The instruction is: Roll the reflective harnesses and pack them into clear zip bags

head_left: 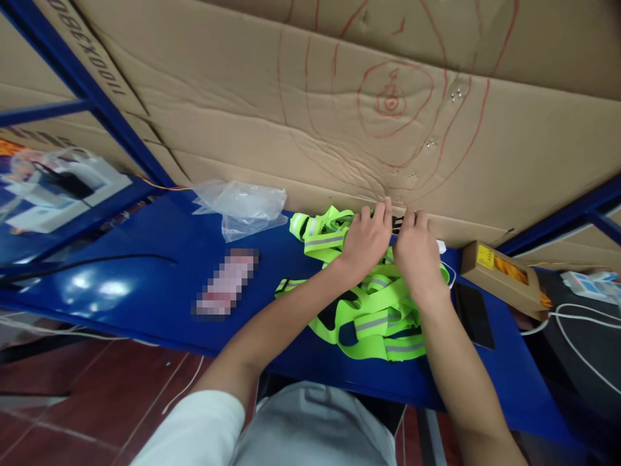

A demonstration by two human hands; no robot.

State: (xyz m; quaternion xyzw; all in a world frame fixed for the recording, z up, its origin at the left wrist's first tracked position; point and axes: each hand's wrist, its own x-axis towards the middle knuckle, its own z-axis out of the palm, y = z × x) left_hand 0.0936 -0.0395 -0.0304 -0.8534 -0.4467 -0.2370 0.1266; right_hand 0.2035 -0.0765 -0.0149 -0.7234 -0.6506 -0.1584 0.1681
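Observation:
A heap of neon yellow-green reflective straps [383, 321] with grey stripes lies tangled on a blue table [160, 285]. At the heap's far side, close to the cardboard wall, my left hand [367, 243] has its fingers bent over the straps. My right hand [416, 252] is beside it, also with curled fingers on the strap material. Both hands look closed on a strap, though the backs of the hands hide most of the grip. A small dark patch shows between them; I cannot tell what it is.
Red-marked cardboard [315, 129] stands along the table's back. A clear plastic bag [247, 206] and a pixelated pink item [227, 285] lie left of the straps. To the right are a dark phone-like slab [474, 315], a brown box [504, 275] and white cables [582, 312].

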